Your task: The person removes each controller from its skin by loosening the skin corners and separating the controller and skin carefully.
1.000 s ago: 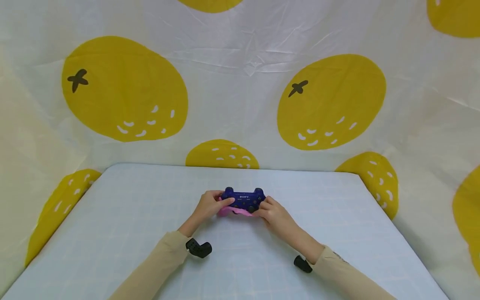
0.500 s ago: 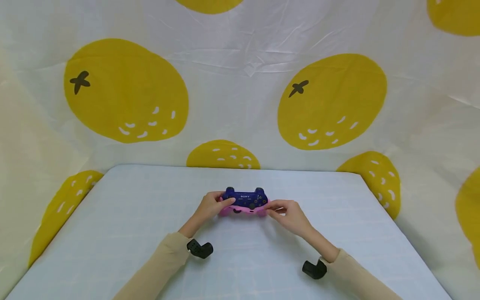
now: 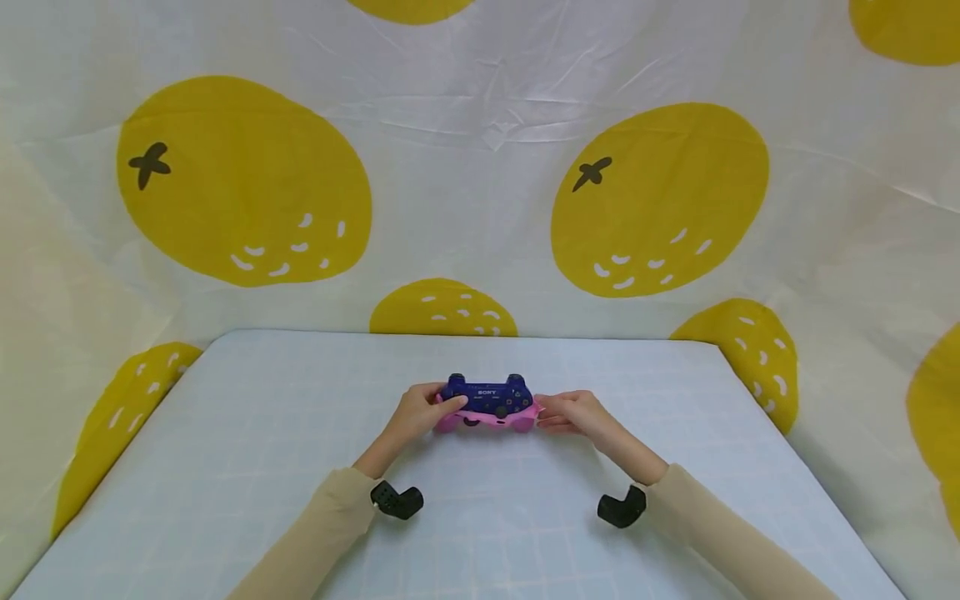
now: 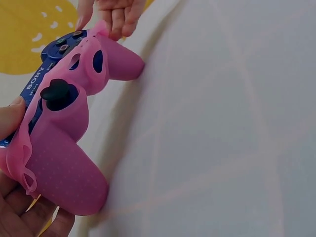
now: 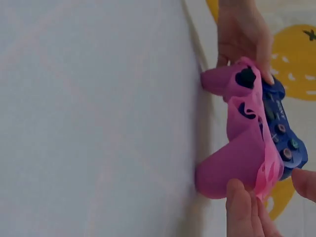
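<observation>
A dark blue game controller [image 3: 486, 398] marked SONY sits partly inside a pink silicone cover [image 4: 66, 168]. The cover wraps the lower grips, while the upper face with its buttons is bare. My left hand [image 3: 412, 415] grips the controller's left end, thumb on the front and fingers behind. At the right end is my right hand [image 3: 581, 417], its fingers fairly straight. In the right wrist view its fingertips [image 5: 239, 197] lie against the cover's grip, and its thumb [image 5: 306, 183] is right at the controller's corner. The cover's loose edge [image 5: 269, 173] bunches up between them.
The table [image 3: 300, 517] has a pale checked cloth. Behind it hangs a white curtain [image 3: 465, 167] with large yellow fruit prints. A black wrist camera [image 3: 397, 500] is worn on the left wrist, another wrist camera [image 3: 622, 507] on the right.
My right hand has let go of the cover's edge, drawn off to the right and come back to the right end with straighter fingers. The cover's right side now shows over the right grip.
</observation>
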`<state>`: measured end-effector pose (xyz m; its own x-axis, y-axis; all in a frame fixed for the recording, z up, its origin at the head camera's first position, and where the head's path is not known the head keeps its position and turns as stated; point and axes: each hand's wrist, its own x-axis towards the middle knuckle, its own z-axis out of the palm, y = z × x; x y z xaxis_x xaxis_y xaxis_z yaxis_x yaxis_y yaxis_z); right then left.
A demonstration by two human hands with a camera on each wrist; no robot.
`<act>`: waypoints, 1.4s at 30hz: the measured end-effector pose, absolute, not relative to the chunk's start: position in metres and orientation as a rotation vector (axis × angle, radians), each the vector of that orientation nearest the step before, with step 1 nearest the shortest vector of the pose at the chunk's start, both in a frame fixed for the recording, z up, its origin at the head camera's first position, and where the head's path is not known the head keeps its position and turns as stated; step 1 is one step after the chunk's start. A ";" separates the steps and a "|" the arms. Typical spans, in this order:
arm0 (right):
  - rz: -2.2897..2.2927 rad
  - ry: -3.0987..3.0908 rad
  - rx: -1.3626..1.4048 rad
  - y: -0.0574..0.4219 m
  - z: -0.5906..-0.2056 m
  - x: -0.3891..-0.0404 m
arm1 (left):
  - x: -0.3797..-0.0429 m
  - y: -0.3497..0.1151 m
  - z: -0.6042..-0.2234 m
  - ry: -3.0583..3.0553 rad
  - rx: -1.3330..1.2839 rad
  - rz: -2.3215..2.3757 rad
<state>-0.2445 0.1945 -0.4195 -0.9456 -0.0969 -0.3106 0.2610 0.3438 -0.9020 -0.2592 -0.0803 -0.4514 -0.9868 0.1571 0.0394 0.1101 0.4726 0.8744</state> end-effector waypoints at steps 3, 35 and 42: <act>-1.701 2.101 0.226 0.195 -0.418 -0.250 | -0.259 -0.081 -0.452 2.656 0.244 1.578; -1.695 1.905 0.372 0.185 -0.411 -0.264 | -0.256 -0.080 -0.448 2.697 0.225 1.513; -1.606 2.000 0.358 0.188 -0.410 -0.261 | -0.255 -0.081 -0.450 2.705 0.242 1.516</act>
